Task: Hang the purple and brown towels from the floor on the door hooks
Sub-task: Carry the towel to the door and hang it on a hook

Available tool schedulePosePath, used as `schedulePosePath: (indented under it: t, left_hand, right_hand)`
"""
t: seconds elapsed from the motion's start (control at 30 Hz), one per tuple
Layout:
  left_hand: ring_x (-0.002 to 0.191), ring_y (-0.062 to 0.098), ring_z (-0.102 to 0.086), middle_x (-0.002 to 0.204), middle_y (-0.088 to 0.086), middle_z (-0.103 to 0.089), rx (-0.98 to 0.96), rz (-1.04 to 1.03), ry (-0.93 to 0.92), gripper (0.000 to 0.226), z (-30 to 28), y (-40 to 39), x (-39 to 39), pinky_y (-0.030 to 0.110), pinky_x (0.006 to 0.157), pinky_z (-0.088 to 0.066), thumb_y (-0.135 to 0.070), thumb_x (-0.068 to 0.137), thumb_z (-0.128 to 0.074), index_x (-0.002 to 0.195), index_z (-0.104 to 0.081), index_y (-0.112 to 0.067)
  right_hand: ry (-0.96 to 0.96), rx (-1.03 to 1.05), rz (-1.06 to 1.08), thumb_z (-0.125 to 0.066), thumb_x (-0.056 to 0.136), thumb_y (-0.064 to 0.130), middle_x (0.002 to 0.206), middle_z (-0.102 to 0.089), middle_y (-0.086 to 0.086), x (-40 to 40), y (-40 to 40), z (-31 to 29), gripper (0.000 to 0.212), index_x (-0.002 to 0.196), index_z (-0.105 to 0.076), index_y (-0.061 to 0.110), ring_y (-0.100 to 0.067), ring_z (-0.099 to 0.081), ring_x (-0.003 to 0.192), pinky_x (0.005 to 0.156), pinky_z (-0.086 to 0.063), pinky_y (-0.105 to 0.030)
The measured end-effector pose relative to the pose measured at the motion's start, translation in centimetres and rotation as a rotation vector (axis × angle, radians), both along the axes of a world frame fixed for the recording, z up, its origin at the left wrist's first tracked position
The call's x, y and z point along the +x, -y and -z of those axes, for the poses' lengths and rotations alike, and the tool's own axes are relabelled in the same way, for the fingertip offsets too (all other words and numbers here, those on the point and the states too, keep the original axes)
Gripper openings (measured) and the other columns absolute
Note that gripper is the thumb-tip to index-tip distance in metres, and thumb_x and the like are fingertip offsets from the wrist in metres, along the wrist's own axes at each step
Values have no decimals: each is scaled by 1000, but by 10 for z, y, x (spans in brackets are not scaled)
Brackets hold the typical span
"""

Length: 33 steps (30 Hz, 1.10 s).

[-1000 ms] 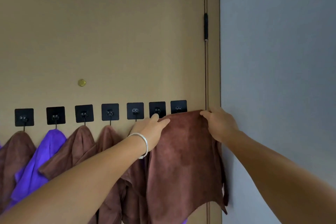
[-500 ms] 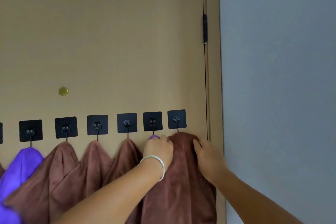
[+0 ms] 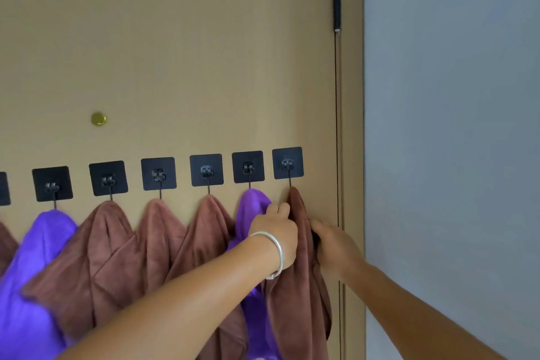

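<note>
The left hand (image 3: 273, 231), wearing a silver bracelet (image 3: 276, 254), is seen with fingers curled into the left edge of the brown towel (image 3: 298, 272), while the right hand (image 3: 333, 245) is closed around the towel's right edge. The towel is hung from the rightmost hook (image 3: 287, 164) on the door (image 3: 175, 52), just beside a purple towel (image 3: 252, 207) suspended from the neighbouring hook.

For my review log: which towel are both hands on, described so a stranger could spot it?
On the tan wooden door, follow the row of black square hooks to the last hook, nearest the hinge. The narrow brown towel below it hangs between left hand and right hand, beside a purple towel.
</note>
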State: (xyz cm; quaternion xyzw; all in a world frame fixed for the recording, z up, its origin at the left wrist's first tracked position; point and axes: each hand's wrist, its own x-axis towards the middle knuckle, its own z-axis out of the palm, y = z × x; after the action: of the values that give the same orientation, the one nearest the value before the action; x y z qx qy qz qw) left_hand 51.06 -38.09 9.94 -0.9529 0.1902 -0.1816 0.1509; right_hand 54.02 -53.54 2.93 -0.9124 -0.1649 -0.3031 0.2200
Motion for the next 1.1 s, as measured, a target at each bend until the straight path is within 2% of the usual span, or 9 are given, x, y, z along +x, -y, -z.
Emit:
schedulePosePath:
  t: [0.1, 0.2, 0.33, 0.53, 0.63, 0.77, 0.87, 0.97, 1.1]
  left_hand:
    - [118, 30, -43, 131, 9, -44, 135, 5, 39, 41, 5, -2, 1, 39, 92, -37, -21, 90, -52, 131, -53, -14]
    - [116, 31, -47, 130, 11, -50, 161, -5, 31, 47, 9, -4, 6, 41, 95, -36, -22, 89, -51, 135, -46, -13]
    - [118, 32, -47, 131, 10, -50, 175, 9, 25, 49, 10, -1, 9, 43, 97, -33, -24, 90, -48, 138, -42, -13]
    - [119, 32, -44, 133, 10, -45, 179, -12, -52, 42, -5, -6, 7, 45, 91, -38, -25, 94, -43, 136, -44, -21]
    - [120, 31, -41, 131, 9, -44, 105, 18, -5, 37, -6, -15, 1, 45, 91, -40, -24, 94, -43, 131, -49, -22]
    - [123, 29, -38, 132, 6, -42, -41, 95, 83, 37, 7, -27, -9, 42, 91, -38, -27, 95, -42, 131, -49, -24]
    - [132, 26, -30, 142, 5, -35, -107, 128, 149, 43, 25, -35, -13, 42, 98, -33, -31, 95, -41, 137, -43, -26]
    - [143, 23, -17, 154, 5, -25, -158, 170, 190, 50, 38, -40, -16, 43, 108, -26, -35, 96, -39, 145, -34, -27]
    - [144, 21, -14, 157, 4, -21, -162, 186, 225, 54, 44, -44, -15, 42, 116, -13, -38, 97, -36, 149, -26, -28]
  right_hand:
    - [-45, 66, 29, -49, 95, 16, 109, -60, 7, 3, -5, 0, 30, 119, -61, 28, -13, -56, 99, 82, -46, -29]
    - [-33, 94, -11, -50, 95, 20, 107, -61, 7, 6, -8, 0, 27, 118, -63, 31, -13, -56, 98, 85, -48, -32]
    - [7, -7, 80, -52, 95, 25, 117, -56, 2, 7, -2, 6, 42, 136, -50, 32, -18, -53, 104, 87, -48, -30]
    - [138, -23, 201, -55, 94, 33, 114, -56, -2, 6, 5, 7, 39, 133, -54, 30, -22, -50, 107, 87, -46, -32]
    - [124, -115, 230, -53, 95, 34, 124, -53, -2, 6, 5, 11, 48, 142, -45, 32, -21, -47, 112, 92, -43, -30]
    - [123, -79, 212, -52, 96, 35, 132, -51, 1, 1, 6, 15, 51, 145, -40, 32, -17, -45, 118, 98, -42, -26]
    - [154, -18, 184, -55, 94, 29, 132, -53, -1, -6, 7, 17, 49, 143, -46, 26, -18, -48, 118, 100, -42, -26]
    - [183, 50, 179, -62, 89, 18, 127, -57, -8, -12, 9, 15, 48, 136, -54, 17, -25, -51, 116, 98, -46, -36]
    - [220, 66, 164, -63, 85, 8, 120, -61, -10, -15, 8, 14, 46, 131, -59, 12, -27, -55, 110, 95, -49, -38]
